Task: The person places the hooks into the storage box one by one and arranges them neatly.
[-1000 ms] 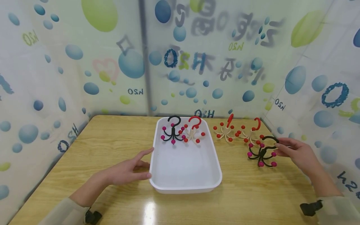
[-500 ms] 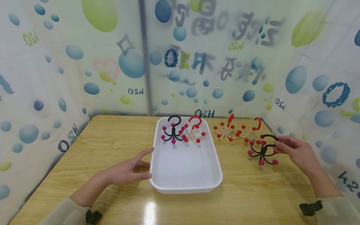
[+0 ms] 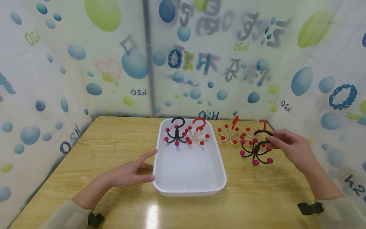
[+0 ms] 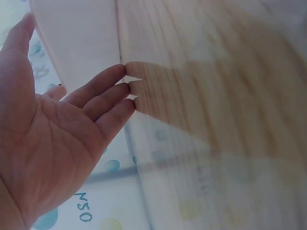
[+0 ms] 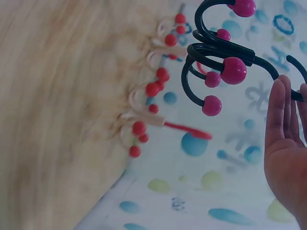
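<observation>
My right hand (image 3: pixel 297 152) pinches the curved hook of a black claw-shaped hanger (image 3: pixel 256 148) with pink ball tips. In the right wrist view, that hanger (image 5: pixel 225 50) is off the table, its arms pointing away from the hand. On the left, my left hand (image 3: pixel 128 174) has its fingers extended, thumb and a finger against the side of a white tray (image 3: pixel 222 178). The left wrist view shows this hand's fingertips (image 4: pixel 115 111) on the tabletop. At the tray's far end stand a black hanger (image 3: pixel 177 134) with pink balls and a cream hanger (image 3: pixel 196 136) with red hook and balls.
Right of the tray, a cream hanger (image 3: pixel 230 135) with a red hook stands on the wooden table (image 3: pixel 120 136). Another red-hooked hanger (image 3: pixel 262 124) is partly hidden behind the held one. Patterned curtains (image 3: pixel 114 82) enclose the table's back and sides.
My right hand has lifted the black hanger and carried it left toward the tray, now in front of the rear red-hooked hanger. My left hand has stayed put.
</observation>
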A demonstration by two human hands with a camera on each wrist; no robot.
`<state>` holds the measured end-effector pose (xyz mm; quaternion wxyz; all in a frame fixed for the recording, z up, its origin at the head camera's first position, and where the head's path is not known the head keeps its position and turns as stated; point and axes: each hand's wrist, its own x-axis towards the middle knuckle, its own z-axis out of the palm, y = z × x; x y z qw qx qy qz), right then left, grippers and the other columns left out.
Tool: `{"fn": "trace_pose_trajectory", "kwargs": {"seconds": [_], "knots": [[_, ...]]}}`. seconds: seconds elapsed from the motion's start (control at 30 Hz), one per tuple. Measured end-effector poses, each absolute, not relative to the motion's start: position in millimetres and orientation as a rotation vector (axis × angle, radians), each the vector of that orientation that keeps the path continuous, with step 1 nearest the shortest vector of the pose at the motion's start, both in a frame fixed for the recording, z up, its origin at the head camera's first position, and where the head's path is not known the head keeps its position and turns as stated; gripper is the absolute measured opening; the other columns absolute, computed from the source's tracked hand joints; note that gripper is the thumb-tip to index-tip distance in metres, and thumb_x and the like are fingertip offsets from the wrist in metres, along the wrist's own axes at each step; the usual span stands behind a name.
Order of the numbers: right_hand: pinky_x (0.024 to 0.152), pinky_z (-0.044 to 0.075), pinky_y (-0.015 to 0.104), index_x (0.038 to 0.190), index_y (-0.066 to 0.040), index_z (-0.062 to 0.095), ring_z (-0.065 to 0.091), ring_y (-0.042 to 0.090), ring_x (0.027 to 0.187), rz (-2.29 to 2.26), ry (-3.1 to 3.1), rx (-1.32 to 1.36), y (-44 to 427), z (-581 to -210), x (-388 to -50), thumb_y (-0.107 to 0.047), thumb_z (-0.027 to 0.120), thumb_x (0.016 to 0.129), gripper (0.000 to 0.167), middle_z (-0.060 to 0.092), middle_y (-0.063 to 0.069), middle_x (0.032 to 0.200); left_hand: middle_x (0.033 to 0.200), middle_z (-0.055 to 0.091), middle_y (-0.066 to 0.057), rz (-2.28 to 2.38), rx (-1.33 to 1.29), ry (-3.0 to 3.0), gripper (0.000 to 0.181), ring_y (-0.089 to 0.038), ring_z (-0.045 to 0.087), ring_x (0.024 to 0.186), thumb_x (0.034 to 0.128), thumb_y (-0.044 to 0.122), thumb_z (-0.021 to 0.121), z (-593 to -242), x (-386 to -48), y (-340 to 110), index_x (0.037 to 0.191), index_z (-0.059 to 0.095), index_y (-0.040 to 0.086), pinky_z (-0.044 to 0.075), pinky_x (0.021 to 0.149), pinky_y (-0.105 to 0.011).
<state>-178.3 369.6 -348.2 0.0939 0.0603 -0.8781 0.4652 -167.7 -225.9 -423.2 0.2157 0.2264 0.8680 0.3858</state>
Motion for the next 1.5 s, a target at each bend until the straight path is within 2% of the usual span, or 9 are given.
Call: {"fn": "trace_pose_trajectory", "kwargs": {"seconds": [0.17,0.47,0.6,0.77,0.97,1.2,1.27,1.5], "knots": [[0.080,0.061,0.012,0.126,-0.015,0.073,0.079,0.002,0.088,1.362,-2.583,0.262,345,-333,-180,-0.029,0.070,0.110,0.022,0.080,-0.016,0.098,0.157,0.064,-0.017,1.075,0.616,2.396,0.094,-0.042,0.058,0.149,0.1058,0.051,0.071,-423,-168,-225,0.176,0.011,0.035,0.041,0.123,-0.072],[0.079,0.065,0.020,0.128,-0.009,0.072,0.081,0.011,0.088,1.433,-2.571,0.433,284,-306,-192,-0.026,0.071,0.110,0.025,0.081,-0.009,0.096,0.158,0.063,-0.016,1.069,0.597,2.399,0.094,-0.043,0.056,0.151,0.1059,0.050,0.071,-423,-168,-226,0.176,0.011,0.035,0.039,0.123,-0.073],[0.079,0.065,0.022,0.130,-0.006,0.071,0.079,0.015,0.089,1.409,-2.618,0.488,254,-301,-201,-0.028,0.072,0.109,0.031,0.081,0.004,0.101,0.158,0.063,-0.016,1.074,0.601,2.398,0.095,-0.043,0.056,0.150,0.1057,0.051,0.071,-423,-168,-227,0.176,0.010,0.035,0.040,0.123,-0.073],[0.078,0.064,0.025,0.129,-0.010,0.073,0.076,0.026,0.095,1.414,-2.668,0.529,220,-304,-211,-0.028,0.074,0.108,0.028,0.079,0.014,0.110,0.158,0.063,-0.017,1.076,0.610,2.399,0.095,-0.043,0.057,0.150,0.1053,0.052,0.072,-424,-168,-227,0.176,0.011,0.035,0.040,0.123,-0.073],[0.077,0.062,0.027,0.126,-0.014,0.076,0.075,0.033,0.100,1.395,-2.749,0.592,189,-311,-225,-0.028,0.075,0.106,0.025,0.079,0.009,0.110,0.159,0.063,-0.014,1.072,0.614,2.400,0.094,-0.042,0.056,0.151,0.1059,0.051,0.071,-425,-168,-226,0.176,0.011,0.038,0.039,0.123,-0.074],[0.088,0.067,0.034,0.128,-0.010,0.075,0.078,0.024,0.096,1.427,-2.811,0.655,161,-319,-241,-0.022,0.078,0.105,0.027,0.080,0.010,0.113,0.159,0.063,-0.014,1.081,0.625,2.401,0.094,-0.042,0.056,0.151,0.1060,0.051,0.071,-426,-168,-227,0.176,0.010,0.039,0.040,0.123,-0.073],[0.088,0.067,0.036,0.128,-0.013,0.076,0.078,0.023,0.097,1.413,-2.842,0.629,153,-320,-244,-0.024,0.078,0.105,0.026,0.081,0.009,0.116,0.159,0.063,-0.014,1.078,0.613,2.401,0.095,-0.042,0.056,0.151,0.1056,0.052,0.071,-426,-168,-227,0.176,0.010,0.039,0.039,0.124,-0.073],[0.092,0.068,0.040,0.126,-0.013,0.075,0.080,0.034,0.108,1.444,-2.897,0.617,134,-327,-252,-0.023,0.077,0.105,0.023,0.080,0.011,0.120,0.159,0.063,-0.013,1.075,0.581,2.405,0.096,-0.043,0.055,0.152,0.1041,0.055,0.072,-424,-168,-225,0.177,0.012,0.037,0.038,0.125,-0.073]]}}
